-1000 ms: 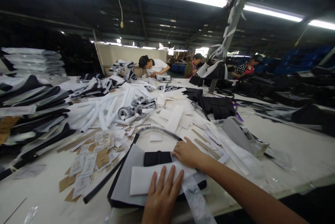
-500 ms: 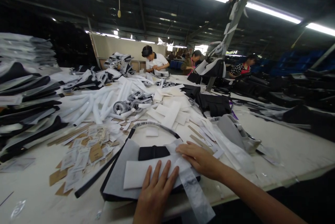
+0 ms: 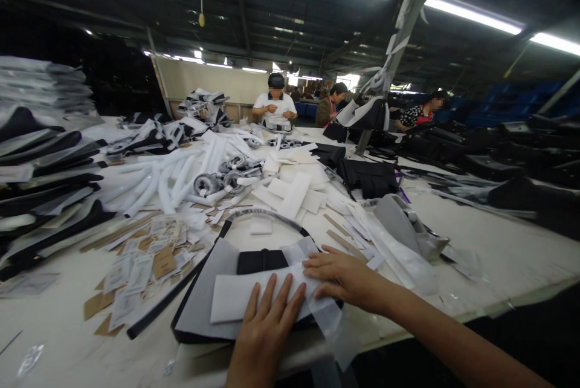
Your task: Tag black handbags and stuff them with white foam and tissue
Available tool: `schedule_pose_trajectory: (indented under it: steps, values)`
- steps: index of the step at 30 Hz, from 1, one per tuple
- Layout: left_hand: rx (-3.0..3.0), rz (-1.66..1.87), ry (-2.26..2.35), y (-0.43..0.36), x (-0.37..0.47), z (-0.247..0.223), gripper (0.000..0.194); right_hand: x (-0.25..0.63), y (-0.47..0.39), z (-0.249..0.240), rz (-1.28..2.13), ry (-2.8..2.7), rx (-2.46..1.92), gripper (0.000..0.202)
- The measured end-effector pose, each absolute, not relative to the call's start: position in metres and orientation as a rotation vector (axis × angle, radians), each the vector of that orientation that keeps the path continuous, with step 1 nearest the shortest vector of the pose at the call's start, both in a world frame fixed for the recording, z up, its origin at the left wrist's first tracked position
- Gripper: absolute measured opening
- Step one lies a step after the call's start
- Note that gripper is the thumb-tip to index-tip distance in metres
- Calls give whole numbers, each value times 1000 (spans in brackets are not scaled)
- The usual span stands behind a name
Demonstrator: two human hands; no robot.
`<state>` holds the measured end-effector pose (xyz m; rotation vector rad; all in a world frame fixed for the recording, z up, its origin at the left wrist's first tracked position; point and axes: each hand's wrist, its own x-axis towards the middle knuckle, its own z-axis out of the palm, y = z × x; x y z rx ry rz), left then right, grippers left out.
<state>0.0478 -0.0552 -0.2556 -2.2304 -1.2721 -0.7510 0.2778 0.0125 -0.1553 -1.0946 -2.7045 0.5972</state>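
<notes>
A black bag (image 3: 179, 329) lies near the table's front edge, its face covered with thin grey-white sheet (image 3: 199, 309). A black strap piece (image 3: 261, 260) shows on top. My left hand (image 3: 267, 324) rests with fingers spread on a white foam strip (image 3: 226, 300) laid across the bag. My right hand (image 3: 339, 276) lies at the bag's right side, fingers apart, touching the foam's right end and the thin sheet. A translucent strip (image 3: 333, 327) hangs from there over the table edge. The wrapped handle (image 3: 267, 213) arches behind the bag.
Paper tags (image 3: 136, 276) lie to the left, beside stacked black pieces (image 3: 54, 194). White foam pieces (image 3: 296, 191) and rolls (image 3: 172, 179) are heaped behind. A grey wrapped item (image 3: 399, 225) sits at the right. Across the table a person (image 3: 275, 104) works; others are further right.
My right hand has spread its thumb and fingers a little over the sheet. The hanging translucent strip has shifted and folded. The person across has straightened and raised their hands.
</notes>
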Motion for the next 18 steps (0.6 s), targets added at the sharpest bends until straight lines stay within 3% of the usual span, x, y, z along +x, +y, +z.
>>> schedule_pose_trajectory:
  steps: [7,18]
  values:
    - [-2190,-793,-1281,-55,49,-257,46,270,14,-146,439,-2670,-954,16]
    - [-2168,-765,-1182,-49,44,-259,44,248,78,-136,-100,-2348,-1125,20]
